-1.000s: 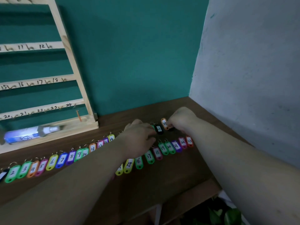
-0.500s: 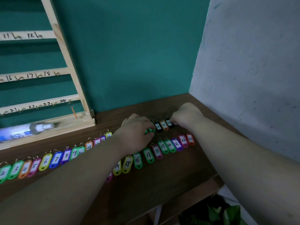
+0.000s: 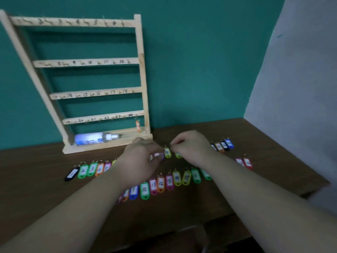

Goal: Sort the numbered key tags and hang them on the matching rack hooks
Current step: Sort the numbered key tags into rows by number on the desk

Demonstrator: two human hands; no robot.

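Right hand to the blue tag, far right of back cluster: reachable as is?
Probably yes. The blue tag lies on the table just right of the right hand, only flat tags between; its curled fingers seem busy.

A pale wooden rack (image 3: 140, 70) stands upright at the back of the table (image 3: 54, 207). Its four rails carry small hooks with handwritten numbers, and one orange tag (image 3: 138, 126) hangs under 24. The other coloured key tags (image 3: 145, 190) lie flat in a curved, numbered row, with black tag 1 (image 3: 70, 175) leftmost. A short cluster (image 3: 223, 145) and two red tags (image 3: 244, 162) lie to the right.
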